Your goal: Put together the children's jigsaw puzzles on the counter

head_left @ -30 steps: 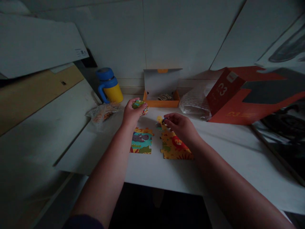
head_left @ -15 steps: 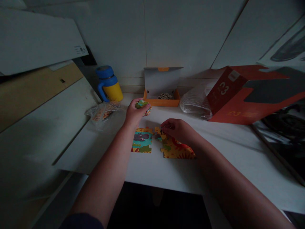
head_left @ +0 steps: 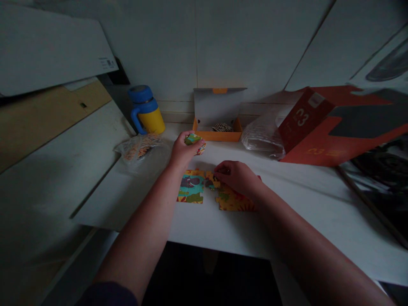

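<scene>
My left hand (head_left: 184, 148) is closed around a stack of puzzle pieces (head_left: 193, 139) with green, white and red printing, held above the table. Lower down, my right hand (head_left: 234, 174) pinches a small yellow-orange puzzle piece (head_left: 211, 180) by its right edge, in the gap between two joined sections. The left section (head_left: 192, 187) shows a purple hippo on blue. The right section (head_left: 237, 202) is orange with red and green shapes, partly covered by my right hand and forearm. The piece meets or nearly meets the left section's upper right edge.
An open orange box (head_left: 219, 135) holding striped pieces stands against the wall. To its right are clear plastic wrap (head_left: 263, 138) and a large red box (head_left: 325, 136). At left are a blue-and-yellow mug (head_left: 148, 112), a plastic bag of pieces (head_left: 138, 148) and stacked boards (head_left: 57, 106).
My right hand has shifted slightly left with the pinched piece, bringing it closer to the hippo section. My left hand still holds its stack; the whole view has shifted a little.
</scene>
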Demonstrator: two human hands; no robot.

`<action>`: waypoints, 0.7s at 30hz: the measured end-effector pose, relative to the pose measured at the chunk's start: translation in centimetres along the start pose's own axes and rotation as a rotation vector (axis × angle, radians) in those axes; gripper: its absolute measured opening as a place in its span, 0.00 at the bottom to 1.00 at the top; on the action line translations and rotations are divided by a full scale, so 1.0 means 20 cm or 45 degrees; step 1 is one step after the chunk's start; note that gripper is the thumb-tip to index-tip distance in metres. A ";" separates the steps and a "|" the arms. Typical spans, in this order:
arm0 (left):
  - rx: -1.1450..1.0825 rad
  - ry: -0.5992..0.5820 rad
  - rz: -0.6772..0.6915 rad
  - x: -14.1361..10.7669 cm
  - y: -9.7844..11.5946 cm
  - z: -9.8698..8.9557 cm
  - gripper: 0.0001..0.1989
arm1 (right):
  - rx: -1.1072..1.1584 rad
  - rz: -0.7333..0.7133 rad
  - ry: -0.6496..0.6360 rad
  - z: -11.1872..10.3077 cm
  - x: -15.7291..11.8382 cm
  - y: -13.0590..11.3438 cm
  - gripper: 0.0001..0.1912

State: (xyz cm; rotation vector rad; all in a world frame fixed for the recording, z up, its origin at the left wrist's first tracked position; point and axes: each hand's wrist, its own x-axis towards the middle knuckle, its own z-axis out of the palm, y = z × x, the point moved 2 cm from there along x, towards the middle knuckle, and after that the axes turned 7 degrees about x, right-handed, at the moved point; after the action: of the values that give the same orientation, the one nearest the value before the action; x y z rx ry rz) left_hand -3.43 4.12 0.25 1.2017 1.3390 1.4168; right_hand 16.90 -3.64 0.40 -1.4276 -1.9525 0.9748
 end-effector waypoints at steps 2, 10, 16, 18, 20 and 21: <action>-0.014 -0.010 -0.006 0.00 0.00 0.00 0.28 | -0.045 -0.004 0.034 0.01 0.00 -0.02 0.04; -0.061 -0.021 -0.012 0.00 0.00 0.01 0.28 | -0.108 0.021 0.130 0.04 0.00 -0.05 0.04; -0.045 -0.022 -0.014 0.00 0.01 0.01 0.27 | -0.201 -0.049 0.150 0.07 0.00 -0.06 0.04; -0.014 -0.011 0.003 0.00 0.00 0.00 0.27 | -0.236 -0.079 0.146 0.06 0.00 -0.07 0.03; 0.011 -0.002 0.019 0.00 0.00 0.00 0.27 | -0.275 -0.111 0.182 0.03 0.00 -0.06 0.04; 0.018 0.003 0.026 0.01 -0.01 0.00 0.27 | -0.293 -0.134 0.206 0.01 0.00 -0.06 0.06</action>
State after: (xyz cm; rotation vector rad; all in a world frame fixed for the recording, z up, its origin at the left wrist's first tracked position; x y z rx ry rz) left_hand -3.53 4.23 0.15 1.2261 1.3438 1.4256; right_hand 16.10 -3.86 1.28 -1.4590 -2.0457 0.5832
